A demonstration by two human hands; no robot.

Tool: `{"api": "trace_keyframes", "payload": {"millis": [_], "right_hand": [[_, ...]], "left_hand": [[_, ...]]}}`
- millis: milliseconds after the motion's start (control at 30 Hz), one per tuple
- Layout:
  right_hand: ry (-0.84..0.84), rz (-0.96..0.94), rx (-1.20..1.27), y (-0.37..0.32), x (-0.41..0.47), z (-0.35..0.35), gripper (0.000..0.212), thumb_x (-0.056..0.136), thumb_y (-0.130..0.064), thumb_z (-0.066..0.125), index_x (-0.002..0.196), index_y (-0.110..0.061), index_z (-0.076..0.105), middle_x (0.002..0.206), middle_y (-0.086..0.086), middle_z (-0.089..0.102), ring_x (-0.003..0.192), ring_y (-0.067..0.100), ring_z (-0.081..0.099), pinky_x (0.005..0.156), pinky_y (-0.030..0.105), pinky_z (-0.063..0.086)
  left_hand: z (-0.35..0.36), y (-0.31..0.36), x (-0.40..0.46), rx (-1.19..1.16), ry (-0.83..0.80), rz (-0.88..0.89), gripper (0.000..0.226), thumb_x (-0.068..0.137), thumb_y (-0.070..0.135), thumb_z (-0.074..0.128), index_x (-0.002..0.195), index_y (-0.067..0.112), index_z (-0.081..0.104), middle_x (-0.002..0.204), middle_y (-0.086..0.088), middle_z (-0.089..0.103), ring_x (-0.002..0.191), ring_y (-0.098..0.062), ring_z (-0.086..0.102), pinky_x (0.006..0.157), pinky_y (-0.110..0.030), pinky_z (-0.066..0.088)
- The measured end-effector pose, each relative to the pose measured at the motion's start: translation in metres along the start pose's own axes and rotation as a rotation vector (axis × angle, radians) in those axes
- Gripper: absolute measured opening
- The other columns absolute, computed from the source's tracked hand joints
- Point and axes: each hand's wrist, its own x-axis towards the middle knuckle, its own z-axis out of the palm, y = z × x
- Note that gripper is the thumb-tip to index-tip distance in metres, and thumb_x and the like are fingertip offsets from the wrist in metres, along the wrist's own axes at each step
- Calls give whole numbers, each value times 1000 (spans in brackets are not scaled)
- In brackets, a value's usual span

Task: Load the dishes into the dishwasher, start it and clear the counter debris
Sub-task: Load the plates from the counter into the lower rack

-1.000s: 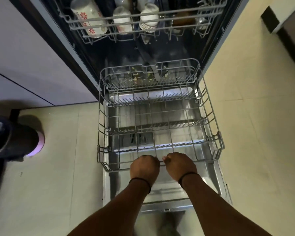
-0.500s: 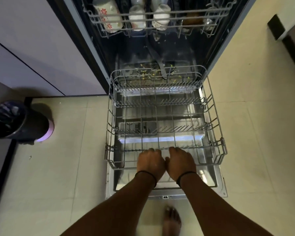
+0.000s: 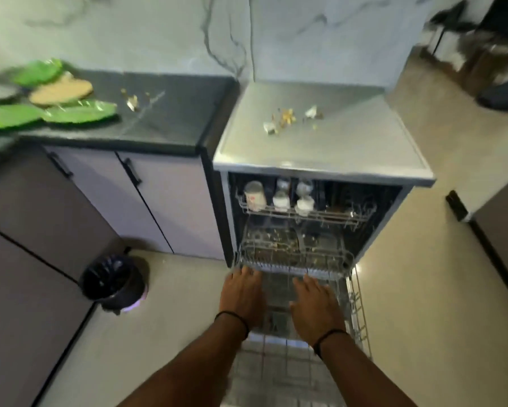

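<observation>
A kitchen with a marble-patterned wall, pale floor tiles and lilac cabinet doors, seen from the head camera; the whole picture is somewhat blurred. The dishwasher [image 3: 314,201] stands open between the cabinets and the bare floor on the right, its mouth facing the person and its grey top [image 3: 335,142] strewn with small scraps of debris [image 3: 288,118]. The lower rack [image 3: 355,304] is drawn out over the dropped door, its long axis running from the machine toward the person; it is a grey wire basket and looks unloaded. The upper rack [image 3: 329,215] sits inside, holding pale cups [image 3: 255,198] upside down at its left end.

Both hands hover above the lower rack. The left hand [image 3: 242,298] has its fingers straight, tips near the rack's far rail; whether they touch it cannot be told. The right hand [image 3: 314,306] is spread flat, holding nothing.

On the dark counter [image 3: 173,124] lie green plates [image 3: 79,111], a tan one [image 3: 62,91] and more crumbs [image 3: 134,101]. A lined bin [image 3: 115,282] stands on the floor to the left.
</observation>
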Motion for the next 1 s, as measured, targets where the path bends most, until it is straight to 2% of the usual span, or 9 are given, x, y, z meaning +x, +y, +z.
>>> {"api": "trace_keyframes", "payload": {"millis": [133,267,400,667,900,1000], "right_hand": [[85,-62,-46,-50,-12,-99,59,99,-39,42,151,-19,21,159,6,17,147,23,11,120,40,9],[248,-162,-68,-101,-22,-207,60,97,-41,43,149,-19,25,157,7,22,146,25,16,119,42,14],[369,-267,-62,-151,-31,-270,53,94,-39,47,142,-20,36,149,7,36,138,25,30,115,41,23],[411,-457,-26,-247,-55,-308,56,95,-42,49,145,-20,34,150,5,37,141,25,29,116,39,23],[348,-626,-2,-355,-54,-288,55,95,-41,49,145,-20,35,151,4,37,142,22,28,116,36,22],[358,-663,-20,-407,-40,-287,56,95,-41,48,145,-19,34,149,3,40,141,22,30,115,35,25]], "left_hand": [[-111,-11,-3,11,144,-6,28,89,22,45,115,18,52,116,-7,55,106,-27,53,88,-36,41],[-224,-15,-20,-14,333,-24,29,90,24,46,118,17,53,118,-7,55,107,-27,52,91,-36,40],[-282,-33,-44,-28,413,-68,28,89,25,48,116,16,53,116,-7,56,107,-26,52,90,-34,40],[-342,-98,-99,-25,502,-257,31,90,26,50,118,14,51,120,-9,54,111,-29,51,93,-37,40],[-355,-206,-148,-3,500,-480,34,92,32,48,122,17,51,124,-8,52,114,-28,50,96,-36,38],[-368,-256,-150,-8,530,-499,35,91,31,47,123,17,50,125,-9,51,114,-27,49,97,-36,38]]}}
